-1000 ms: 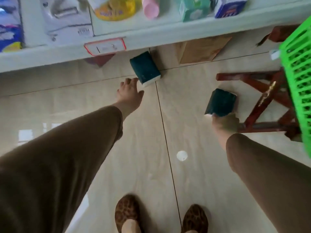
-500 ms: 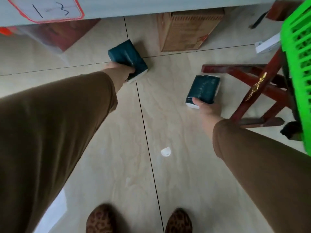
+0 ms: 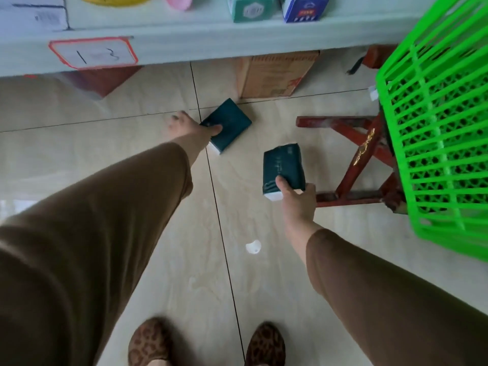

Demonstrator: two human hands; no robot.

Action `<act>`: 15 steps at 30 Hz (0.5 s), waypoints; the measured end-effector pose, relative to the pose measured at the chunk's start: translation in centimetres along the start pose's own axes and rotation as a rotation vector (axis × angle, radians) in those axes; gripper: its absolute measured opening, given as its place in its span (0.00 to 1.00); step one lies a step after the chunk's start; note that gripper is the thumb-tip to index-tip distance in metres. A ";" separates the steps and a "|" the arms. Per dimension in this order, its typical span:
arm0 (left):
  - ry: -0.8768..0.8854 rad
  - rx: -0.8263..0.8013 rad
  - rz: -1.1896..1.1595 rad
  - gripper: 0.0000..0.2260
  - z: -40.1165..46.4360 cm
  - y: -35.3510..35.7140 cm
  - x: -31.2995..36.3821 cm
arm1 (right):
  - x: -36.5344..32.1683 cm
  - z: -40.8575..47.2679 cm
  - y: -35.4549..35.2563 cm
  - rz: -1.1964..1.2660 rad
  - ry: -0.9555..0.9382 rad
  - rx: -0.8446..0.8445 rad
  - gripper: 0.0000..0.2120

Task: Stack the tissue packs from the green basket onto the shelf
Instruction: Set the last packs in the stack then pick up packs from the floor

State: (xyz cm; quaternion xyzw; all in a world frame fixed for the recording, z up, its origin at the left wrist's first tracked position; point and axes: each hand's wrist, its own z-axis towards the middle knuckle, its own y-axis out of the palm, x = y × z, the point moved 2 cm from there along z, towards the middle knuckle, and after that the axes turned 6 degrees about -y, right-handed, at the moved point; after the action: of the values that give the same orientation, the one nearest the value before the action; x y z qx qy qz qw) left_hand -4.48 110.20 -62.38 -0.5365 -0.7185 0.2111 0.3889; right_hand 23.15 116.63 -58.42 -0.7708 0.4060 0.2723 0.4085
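Note:
Two dark green tissue packs are in view. My left hand [image 3: 194, 128] grips one tissue pack [image 3: 229, 125] by its near edge, thumb on its top face, low over the tiled floor. My right hand [image 3: 298, 199] holds the second tissue pack [image 3: 284, 170] by its lower end, thumb on the front, lifted above the floor. The green basket [image 3: 433, 143] sits at the right on a red wooden stool [image 3: 356, 154]. The pale shelf [image 3: 200, 40] runs across the top, with a red-bordered label marked 1-3.
A cardboard box [image 3: 274, 75] and a dark red box [image 3: 103, 80] stand on the floor under the shelf. Boxes and bottles line the shelf top. A small white scrap [image 3: 253, 246] lies on the tiles. My feet in leopard-print shoes [image 3: 264, 344] are at the bottom.
My left hand reached the fallen pack on the floor and took hold of it. My right hand kept its pack and raised it a little. The view swung down, then back up.

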 end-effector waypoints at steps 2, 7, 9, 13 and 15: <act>0.081 -0.065 0.099 0.39 1.3 1.2 0.8 | 0.6 1.3 0.7 0.004 -0.020 -0.017 0.20; 0.063 -0.257 -0.014 0.26 -0.1 3.7 -0.9 | 2.3 1.0 1.0 0.012 -0.031 -0.035 0.17; 0.108 -0.188 0.014 0.23 -2.4 3.3 -2.6 | 2.9 -1.0 0.4 0.013 -0.029 -0.032 0.16; 0.092 -0.138 0.034 0.19 -11.2 0.0 -8.7 | 2.4 -8.1 -2.4 0.016 0.002 -0.059 0.16; 0.079 -0.164 0.018 0.16 -16.8 -3.4 -11.9 | 0.8 -12.8 -4.4 0.012 0.011 -0.062 0.17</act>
State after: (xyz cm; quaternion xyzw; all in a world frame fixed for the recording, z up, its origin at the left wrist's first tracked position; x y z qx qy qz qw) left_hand 8.09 96.02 -53.63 -0.5811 -0.7126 0.1338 0.3696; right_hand 28.45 106.92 -50.61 -0.7822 0.4041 0.2830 0.3804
